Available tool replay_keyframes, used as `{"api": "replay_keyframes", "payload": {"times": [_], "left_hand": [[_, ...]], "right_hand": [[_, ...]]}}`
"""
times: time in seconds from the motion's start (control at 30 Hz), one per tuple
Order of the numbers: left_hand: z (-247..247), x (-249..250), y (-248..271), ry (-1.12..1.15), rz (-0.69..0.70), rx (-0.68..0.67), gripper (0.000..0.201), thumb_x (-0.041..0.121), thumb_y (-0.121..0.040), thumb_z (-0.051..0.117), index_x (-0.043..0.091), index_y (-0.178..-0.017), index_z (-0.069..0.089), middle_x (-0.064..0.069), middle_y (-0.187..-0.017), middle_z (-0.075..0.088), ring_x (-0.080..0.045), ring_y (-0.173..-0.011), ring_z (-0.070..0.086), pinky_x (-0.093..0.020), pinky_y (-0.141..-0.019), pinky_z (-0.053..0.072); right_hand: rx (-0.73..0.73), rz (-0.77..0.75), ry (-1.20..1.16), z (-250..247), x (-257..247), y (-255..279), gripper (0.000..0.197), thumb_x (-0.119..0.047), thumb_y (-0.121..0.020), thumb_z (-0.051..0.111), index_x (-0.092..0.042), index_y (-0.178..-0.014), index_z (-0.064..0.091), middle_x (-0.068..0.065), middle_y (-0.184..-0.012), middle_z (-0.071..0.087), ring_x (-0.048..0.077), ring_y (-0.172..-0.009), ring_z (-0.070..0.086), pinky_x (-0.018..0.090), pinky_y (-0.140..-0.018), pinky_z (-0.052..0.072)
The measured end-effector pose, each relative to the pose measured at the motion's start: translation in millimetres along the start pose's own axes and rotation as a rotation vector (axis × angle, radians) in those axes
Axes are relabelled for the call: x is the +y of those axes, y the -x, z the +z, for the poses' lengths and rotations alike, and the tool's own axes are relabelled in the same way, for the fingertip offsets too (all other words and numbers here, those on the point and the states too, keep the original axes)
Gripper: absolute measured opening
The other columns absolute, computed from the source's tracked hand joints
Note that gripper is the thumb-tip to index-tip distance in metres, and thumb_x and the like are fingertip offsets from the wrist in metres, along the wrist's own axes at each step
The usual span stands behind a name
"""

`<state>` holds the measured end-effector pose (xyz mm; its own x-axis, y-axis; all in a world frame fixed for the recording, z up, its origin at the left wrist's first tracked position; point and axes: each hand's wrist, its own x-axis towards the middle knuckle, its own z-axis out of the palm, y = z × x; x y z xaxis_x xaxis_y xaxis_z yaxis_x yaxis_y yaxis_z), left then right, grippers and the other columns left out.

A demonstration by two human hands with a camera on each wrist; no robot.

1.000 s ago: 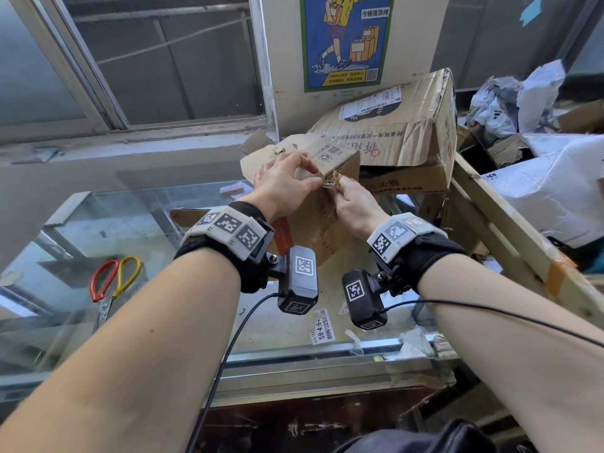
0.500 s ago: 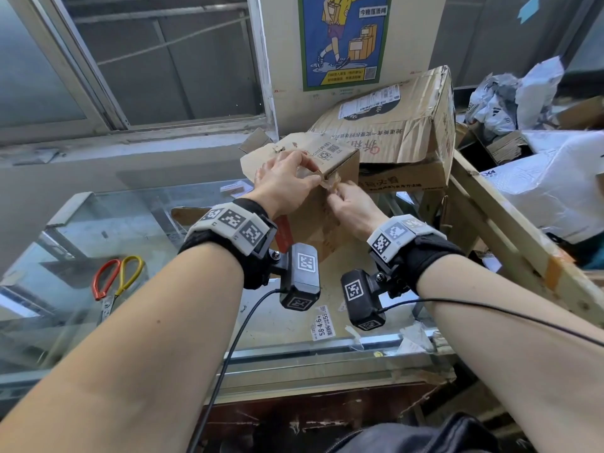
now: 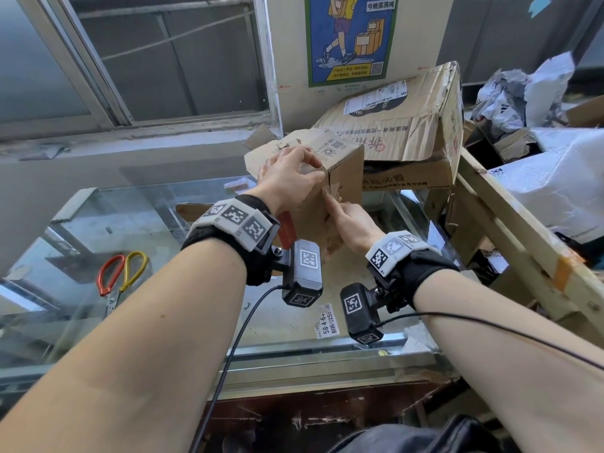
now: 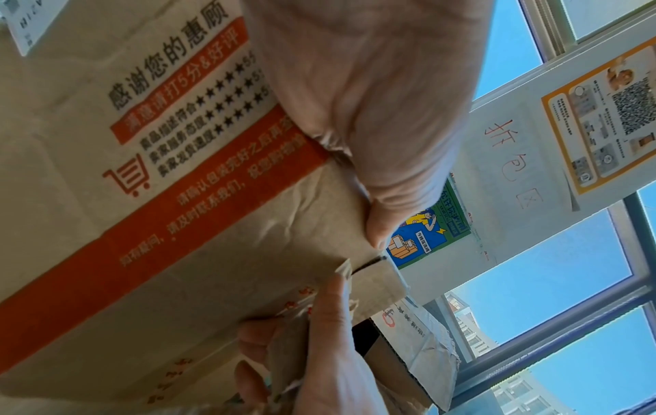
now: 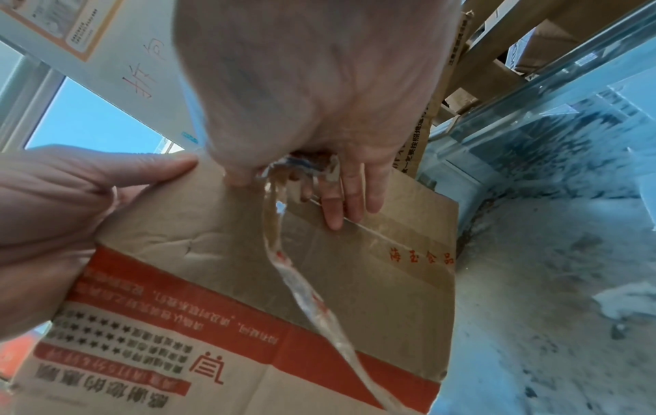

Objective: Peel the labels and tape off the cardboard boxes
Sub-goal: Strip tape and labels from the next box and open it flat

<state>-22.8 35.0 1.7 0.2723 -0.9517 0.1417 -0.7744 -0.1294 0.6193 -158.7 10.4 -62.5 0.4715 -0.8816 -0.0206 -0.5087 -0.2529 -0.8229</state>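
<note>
Nearby scissors (image 3: 121,278), left hand (image 3: 287,181) gripping box (image 3: 346,171), right hand (image 3: 354,220) pinching tape (image 5: 302,286)

Daylight enters through window (image 3: 163,60), bright and even. Glass counter (image 3: 147,230) reflects pale glare. Head view bows at edges. Wrist views: near palms blurred, soft; blue sky saturated.

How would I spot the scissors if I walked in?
Find the glass counter below the window. The scissors lie on its left side, apart from the cardboard boxes. Their handles give them away: one red, one yellow.
</note>
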Motion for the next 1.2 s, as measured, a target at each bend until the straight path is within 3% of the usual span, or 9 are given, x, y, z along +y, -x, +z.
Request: {"api": "replay_keyframes", "payload": {"times": [0.2, 0.33, 0.43, 0.7, 0.8, 0.9, 1.0, 1.1, 1.2], "left_hand": [[-0.7, -1.6, 0.4, 0.014, 0.001, -0.002, 0.009, 0.035, -0.090, 0.058, 0.036, -0.098, 0.056, 0.011, -0.141, 0.045, -0.020, -0.136, 0.028, -0.041, -0.116, 0.016], [0.1, -0.9, 1.1, 0.006, 0.005, -0.007, 0.008, 0.035, -0.090, 0.057, 0.036, -0.098, 0.055, 0.010, -0.141, 0.044, -0.021, -0.136, 0.028, -0.042, -0.116, 0.016], [-0.2, -0.9, 2.5, 0.006, 0.008, -0.010, 0.008, 0.035, -0.090, 0.057, 0.036, -0.098, 0.055, 0.011, -0.142, 0.044, -0.021, -0.137, 0.027, -0.041, -0.115, 0.016], [-1.7, -1.2, 7.3, 0.010, 0.005, 0.009, 0.011, 0.033, -0.092, 0.057, 0.034, -0.102, 0.056, 0.010, -0.143, 0.044, -0.021, -0.137, 0.028, -0.038, -0.114, 0.017], [-1.2, -0.8, 8.4, 0.006, -0.001, 0.008, 0.010, 0.034, -0.092, 0.056, 0.035, -0.101, 0.054, 0.010, -0.144, 0.043, -0.022, -0.137, 0.027, -0.038, -0.114, 0.017], [-0.7, 0.9, 9.4, -0.014, -0.004, 0.003, 0.012, 0.034, -0.092, 0.055, 0.034, -0.104, 0.055, 0.009, -0.145, 0.042, -0.023, -0.137, 0.027, -0.038, -0.114, 0.016], [0.1, 1.9, 10.5, -0.015, -0.003, 0.005, 0.015, 0.033, -0.092, 0.056, 0.033, -0.107, 0.056, 0.009, -0.144, 0.042, -0.023, -0.137, 0.027, -0.037, -0.114, 0.015], [0.3, 1.9, 12.1, -0.027, -0.001, 0.008, 0.018, 0.035, -0.092, 0.056, 0.032, -0.110, 0.057, 0.008, -0.144, 0.042, -0.023, -0.137, 0.028, -0.038, -0.114, 0.015], [-1.7, -0.9, 12.9, 0.015, -0.004, 0.007, 0.012, 0.034, -0.092, 0.056, 0.035, -0.103, 0.055, 0.010, -0.144, 0.042, -0.021, -0.137, 0.027, -0.036, -0.114, 0.015]], "right_hand": [[0.020, -0.010, -0.004, -2.9, 1.0, 2.3, 0.055, -0.041, -0.102, 0.030, -0.006, -0.069, 0.056, 0.006, -0.066, 0.055, 0.023, -0.068, 0.052, 0.036, -0.070, 0.044], [0.026, -0.017, -0.021, -3.5, 1.0, 3.6, 0.052, -0.032, -0.103, 0.031, 0.005, -0.085, 0.063, 0.009, -0.071, 0.056, 0.022, -0.068, 0.051, 0.034, -0.068, 0.042], [0.042, -0.025, -0.019, -3.0, 3.3, 3.9, 0.043, -0.029, -0.103, 0.032, -0.009, -0.070, 0.052, 0.001, -0.063, 0.049, 0.019, -0.061, 0.046, 0.031, -0.062, 0.037], [0.111, 0.028, 0.006, -9.4, -6.4, 3.8, 0.027, -0.022, -0.100, 0.042, -0.005, -0.117, 0.052, 0.013, -0.117, 0.057, 0.027, -0.106, 0.054, 0.030, -0.084, 0.039], [0.012, 0.040, 0.028, -24.2, -16.9, -2.6, 0.020, -0.009, -0.093, 0.048, -0.006, -0.109, 0.059, 0.012, -0.106, 0.062, 0.024, -0.095, 0.058, 0.027, -0.071, 0.043], [-0.039, 0.103, 0.001, -35.9, -24.7, -9.9, 0.024, -0.001, -0.086, 0.050, -0.002, -0.107, 0.060, 0.015, -0.103, 0.064, 0.028, -0.096, 0.062, 0.037, -0.082, 0.053], [-0.123, 0.196, -0.229, -39.7, -30.0, -10.5, 0.023, -0.007, -0.083, 0.060, 0.002, -0.103, 0.062, 0.013, -0.090, 0.064, 0.022, -0.077, 0.063, 0.035, -0.070, 0.053], [-0.223, 0.294, -0.497, -38.0, -34.2, -5.5, 0.013, -0.025, -0.086, 0.059, -0.012, -0.086, 0.061, 0.002, -0.072, 0.058, 0.012, -0.057, 0.053, 0.024, -0.054, 0.041], [-0.187, 0.228, -0.527, -33.6, -29.3, -5.4, 0.042, -0.035, -0.086, 0.065, 0.003, -0.106, 0.063, 0.013, -0.084, 0.057, 0.024, -0.073, 0.055, 0.030, -0.063, 0.042]]}}
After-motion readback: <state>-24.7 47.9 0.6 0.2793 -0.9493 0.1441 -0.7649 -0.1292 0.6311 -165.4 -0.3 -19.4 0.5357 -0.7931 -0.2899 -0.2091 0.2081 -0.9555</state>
